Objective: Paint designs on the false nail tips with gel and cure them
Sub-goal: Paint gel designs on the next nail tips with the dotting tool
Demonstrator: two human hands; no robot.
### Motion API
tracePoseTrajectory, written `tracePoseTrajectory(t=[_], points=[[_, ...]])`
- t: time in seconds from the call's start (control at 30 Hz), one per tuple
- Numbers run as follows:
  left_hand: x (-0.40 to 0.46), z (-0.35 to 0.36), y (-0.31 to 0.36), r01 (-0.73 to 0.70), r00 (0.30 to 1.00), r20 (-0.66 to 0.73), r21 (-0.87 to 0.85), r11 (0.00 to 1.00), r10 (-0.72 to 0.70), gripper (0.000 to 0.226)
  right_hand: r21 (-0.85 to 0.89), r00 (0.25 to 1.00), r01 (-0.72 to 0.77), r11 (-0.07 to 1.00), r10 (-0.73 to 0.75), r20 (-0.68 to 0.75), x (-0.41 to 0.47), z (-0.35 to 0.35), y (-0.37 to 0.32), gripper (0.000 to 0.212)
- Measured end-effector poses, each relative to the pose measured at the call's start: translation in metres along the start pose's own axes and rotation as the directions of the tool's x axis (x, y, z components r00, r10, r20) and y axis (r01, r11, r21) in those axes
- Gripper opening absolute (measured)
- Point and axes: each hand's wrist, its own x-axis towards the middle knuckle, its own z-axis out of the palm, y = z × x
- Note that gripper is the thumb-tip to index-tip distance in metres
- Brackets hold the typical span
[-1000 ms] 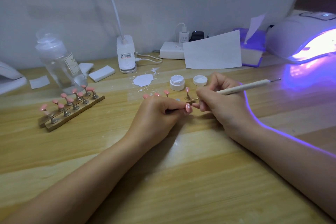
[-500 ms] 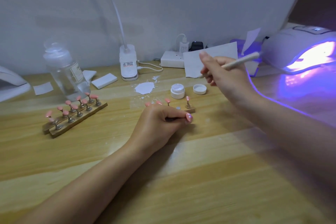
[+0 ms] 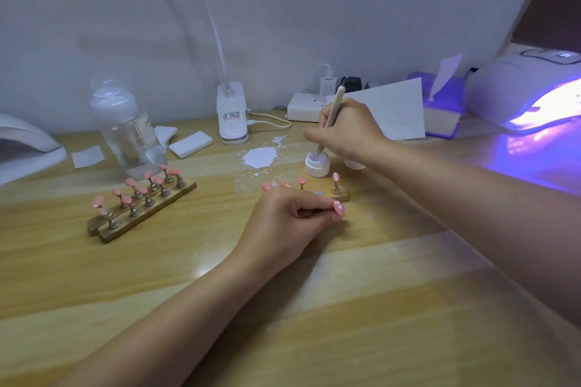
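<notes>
Now reloading gel | right hand (image 3: 349, 129) grips brush (image 3: 330, 118), tip in jar (image 3: 317, 163) mid-frame | left hand (image 3: 283, 223) pinches nail tip (image 3: 338, 207) | we take a small bead, wipe excess on rim.

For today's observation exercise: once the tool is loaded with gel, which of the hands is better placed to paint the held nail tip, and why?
The right hand: it already grips the dotting tool, tip in the gel pot. The left hand holds the nail tip.
</notes>
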Motion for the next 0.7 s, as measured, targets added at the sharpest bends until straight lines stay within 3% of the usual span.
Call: tracePoseTrajectory(t=[0.13, 0.57, 0.7], points=[[0.000, 0.000, 0.000, 0.006, 1.000, -0.007, 0.002, 1.000, -0.006, 0.012, -0.035, 1.000, -0.008, 0.999, 0.009, 0.026, 0.002, 0.000, -0.002, 0.026], [0.001, 0.000, -0.001, -0.039, 0.999, 0.002, 0.030, 0.999, 0.039, 0.010, -0.037, 0.999, 0.018, 0.999, -0.020, -0.029, -0.010, 0.004, 0.000, 0.031], [0.001, 0.000, -0.001, -0.041, 0.999, 0.027, 0.049, 0.998, 0.040, 0.012, 0.120, 0.989, 0.031, 0.992, -0.013, -0.146, -0.017, -0.002, -0.004, 0.036]])
